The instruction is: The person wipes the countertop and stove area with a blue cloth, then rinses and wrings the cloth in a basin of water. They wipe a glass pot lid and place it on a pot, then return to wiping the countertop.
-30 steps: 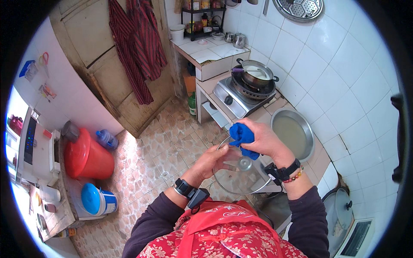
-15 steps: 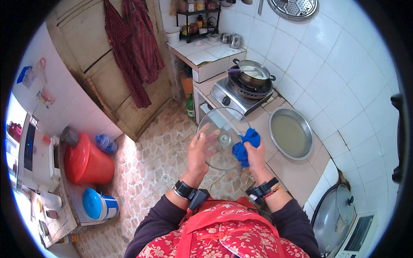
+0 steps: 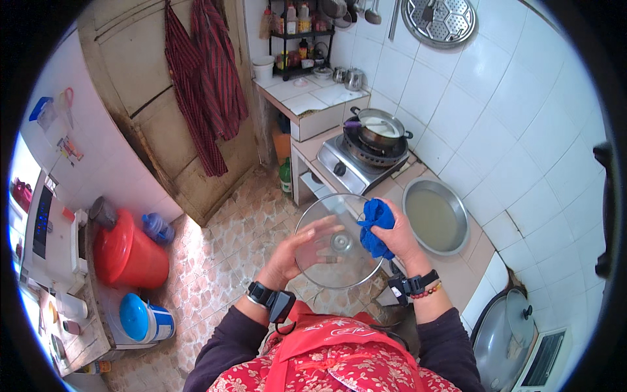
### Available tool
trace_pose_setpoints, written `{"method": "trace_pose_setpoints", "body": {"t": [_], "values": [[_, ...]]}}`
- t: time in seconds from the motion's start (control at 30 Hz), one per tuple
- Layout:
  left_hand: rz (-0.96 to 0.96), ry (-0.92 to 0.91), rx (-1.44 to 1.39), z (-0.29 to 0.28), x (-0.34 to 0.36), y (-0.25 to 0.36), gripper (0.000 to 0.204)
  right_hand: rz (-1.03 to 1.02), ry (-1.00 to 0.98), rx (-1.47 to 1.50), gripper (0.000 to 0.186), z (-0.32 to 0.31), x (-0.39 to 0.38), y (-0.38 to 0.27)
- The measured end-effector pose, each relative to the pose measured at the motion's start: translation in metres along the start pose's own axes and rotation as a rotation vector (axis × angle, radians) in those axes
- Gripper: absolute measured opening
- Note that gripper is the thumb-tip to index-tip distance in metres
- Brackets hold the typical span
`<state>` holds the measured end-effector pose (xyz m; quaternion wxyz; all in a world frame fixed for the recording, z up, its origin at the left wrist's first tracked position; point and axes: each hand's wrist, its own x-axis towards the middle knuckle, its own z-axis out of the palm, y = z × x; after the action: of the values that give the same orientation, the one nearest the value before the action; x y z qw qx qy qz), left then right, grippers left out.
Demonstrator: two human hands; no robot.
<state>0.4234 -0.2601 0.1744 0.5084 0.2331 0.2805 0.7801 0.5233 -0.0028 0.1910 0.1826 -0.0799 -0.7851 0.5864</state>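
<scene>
My left hand (image 3: 294,251) supports a round clear glass lid (image 3: 336,268) at its left side, its spread fingers showing through the glass. The lid has a steel rim and a small round knob at its centre. My right hand (image 3: 393,235) grips a bunched blue cloth (image 3: 375,215) against the lid's right rim. Just beyond it, on the tiled counter, sits a wide steel basin (image 3: 432,219) of cloudy liquid.
A pot (image 3: 380,127) with a utensil across it stands on a gas stove (image 3: 336,163). At left are a red bin (image 3: 134,255) and a blue-lidded bucket (image 3: 147,320). A large pan (image 3: 496,333) lies at lower right. A door (image 3: 137,91) hung with cloths stands ahead.
The lid has risen from waist level and swung leftward, then come slightly down. My left fingers have spread along it, and my right hand with the cloth has moved to its right rim.
</scene>
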Motion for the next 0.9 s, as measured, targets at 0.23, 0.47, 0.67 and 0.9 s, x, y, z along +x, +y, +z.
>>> {"method": "trace_pose_setpoints", "body": {"t": [0.23,0.47,0.67,0.9], "values": [[0.166,0.201,-0.111,-0.007,0.001,-0.020,0.077,0.086,0.165,0.187,0.040,0.031,-0.008,0.023],[0.338,0.412,-0.146,-0.012,0.003,-0.018,0.064,0.304,0.320,0.312,0.033,0.077,-0.011,0.035],[0.510,0.537,-0.069,-0.023,0.011,-0.014,0.062,0.289,0.130,0.515,0.024,0.092,-0.030,0.016],[0.673,0.471,-0.195,-0.026,-0.001,0.022,0.063,0.381,-0.416,0.196,0.057,0.053,-0.071,-0.008]]}}
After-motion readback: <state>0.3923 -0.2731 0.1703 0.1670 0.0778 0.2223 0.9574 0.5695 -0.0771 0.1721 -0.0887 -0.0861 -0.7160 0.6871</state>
